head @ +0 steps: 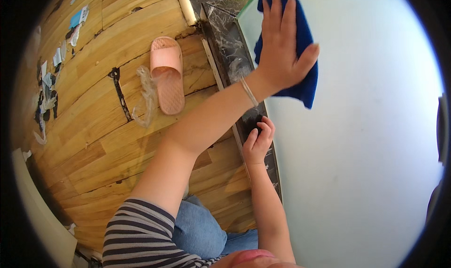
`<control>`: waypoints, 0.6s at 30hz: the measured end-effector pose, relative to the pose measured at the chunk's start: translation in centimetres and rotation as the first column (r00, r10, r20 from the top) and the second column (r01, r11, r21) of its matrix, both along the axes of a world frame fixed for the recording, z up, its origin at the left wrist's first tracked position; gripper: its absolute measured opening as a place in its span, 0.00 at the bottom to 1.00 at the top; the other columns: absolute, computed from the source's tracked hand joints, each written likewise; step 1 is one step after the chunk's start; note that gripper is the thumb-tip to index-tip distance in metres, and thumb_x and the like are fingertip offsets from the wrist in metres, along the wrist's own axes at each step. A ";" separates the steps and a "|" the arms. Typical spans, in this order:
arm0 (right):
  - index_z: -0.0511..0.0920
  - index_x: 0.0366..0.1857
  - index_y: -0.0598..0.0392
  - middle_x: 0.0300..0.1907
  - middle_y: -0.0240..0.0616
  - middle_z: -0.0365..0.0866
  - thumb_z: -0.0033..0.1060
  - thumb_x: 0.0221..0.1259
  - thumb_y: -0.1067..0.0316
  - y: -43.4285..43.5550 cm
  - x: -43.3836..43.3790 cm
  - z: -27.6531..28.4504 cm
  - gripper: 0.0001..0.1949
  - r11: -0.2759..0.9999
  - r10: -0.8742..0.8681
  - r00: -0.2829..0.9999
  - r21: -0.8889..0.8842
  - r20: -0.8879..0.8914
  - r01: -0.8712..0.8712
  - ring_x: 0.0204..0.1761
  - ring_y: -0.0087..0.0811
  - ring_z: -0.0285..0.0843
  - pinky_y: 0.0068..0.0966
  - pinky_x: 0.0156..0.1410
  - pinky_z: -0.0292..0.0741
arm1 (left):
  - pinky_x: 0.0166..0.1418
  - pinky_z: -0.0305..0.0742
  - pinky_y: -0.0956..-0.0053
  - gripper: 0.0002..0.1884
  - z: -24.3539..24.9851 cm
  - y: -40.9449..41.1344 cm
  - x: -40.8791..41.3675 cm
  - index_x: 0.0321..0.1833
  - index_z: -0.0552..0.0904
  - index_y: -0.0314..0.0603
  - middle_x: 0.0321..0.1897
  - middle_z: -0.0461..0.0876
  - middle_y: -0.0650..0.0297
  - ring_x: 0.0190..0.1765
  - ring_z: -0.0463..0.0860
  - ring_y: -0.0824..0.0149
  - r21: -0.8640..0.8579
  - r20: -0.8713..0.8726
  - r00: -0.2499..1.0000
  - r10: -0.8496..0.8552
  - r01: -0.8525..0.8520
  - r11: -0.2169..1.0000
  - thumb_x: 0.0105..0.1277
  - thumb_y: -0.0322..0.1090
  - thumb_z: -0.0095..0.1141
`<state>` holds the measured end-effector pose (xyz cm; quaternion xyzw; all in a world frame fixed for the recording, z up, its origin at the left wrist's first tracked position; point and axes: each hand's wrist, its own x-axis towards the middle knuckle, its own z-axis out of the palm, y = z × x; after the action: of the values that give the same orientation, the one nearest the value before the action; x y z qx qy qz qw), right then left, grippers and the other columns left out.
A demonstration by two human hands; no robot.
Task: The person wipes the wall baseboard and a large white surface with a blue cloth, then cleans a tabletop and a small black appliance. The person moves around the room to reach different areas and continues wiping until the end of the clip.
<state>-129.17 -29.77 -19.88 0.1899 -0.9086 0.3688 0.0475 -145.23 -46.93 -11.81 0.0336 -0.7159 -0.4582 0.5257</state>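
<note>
My left hand (280, 46) lies flat with its fingers spread on a dark blue cloth (306, 77), pressing it against a frosted glass panel (352, 144) near the panel's upper left edge. A pale bangle circles that wrist. Lower down, my right hand (259, 143) rests at a black, white-veined marble-look ledge (234, 53) along the panel's edge. Its fingers are loosely curled and the thumb stands apart. I see nothing held in it, though the dark patch under its fingertips is hard to make out.
A pink slipper (169, 77) stands on the worn wood-look floor (91, 134), with crumpled clear plastic (145, 99) beside it. Scraps of litter (47, 84) lie farther left. Dark gaps and a torn strip (119, 93) mark the floor. A pale panel (42, 211) curves at lower left.
</note>
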 end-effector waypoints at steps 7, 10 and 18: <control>0.75 0.43 0.61 0.57 0.54 0.72 0.53 0.57 0.73 -0.1 0.3 0.1 0.11 0.999 -0.018 1.000 0.047 -0.013 0.018 0.58 0.53 0.70 0.42 0.65 0.68 | 0.78 0.42 0.49 0.39 -5.6 -1.6 -0.8 0.76 0.52 0.32 0.77 0.45 0.37 0.78 0.47 0.39 0.321 0.135 0.988 -0.073 0.026 0.947 0.70 0.51 0.45; 0.75 0.43 0.61 0.57 0.54 0.73 0.54 0.56 0.73 -0.1 0.2 0.2 0.11 0.999 -0.025 1.000 0.040 -0.018 0.026 0.58 0.53 0.70 0.42 0.65 0.69 | 0.79 0.41 0.54 0.40 -7.4 -0.3 0.4 0.76 0.48 0.29 0.77 0.44 0.38 0.79 0.45 0.42 0.544 0.242 0.957 -0.161 0.003 0.839 0.73 0.56 0.36; 0.75 0.44 0.62 0.55 0.54 0.74 0.50 0.60 0.73 -0.5 0.0 0.7 0.10 0.999 -0.033 0.999 0.003 -0.013 0.033 0.55 0.53 0.73 0.41 0.63 0.70 | 0.78 0.42 0.48 0.40 -0.6 1.5 0.0 0.75 0.52 0.28 0.75 0.48 0.33 0.76 0.48 0.35 0.360 0.156 0.988 -0.011 -0.047 0.932 0.71 0.51 0.49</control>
<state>-129.19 -30.30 -19.15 0.1775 -0.9119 0.3653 0.0591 -145.19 -45.40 -12.42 0.1722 -0.6574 -0.5738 0.4571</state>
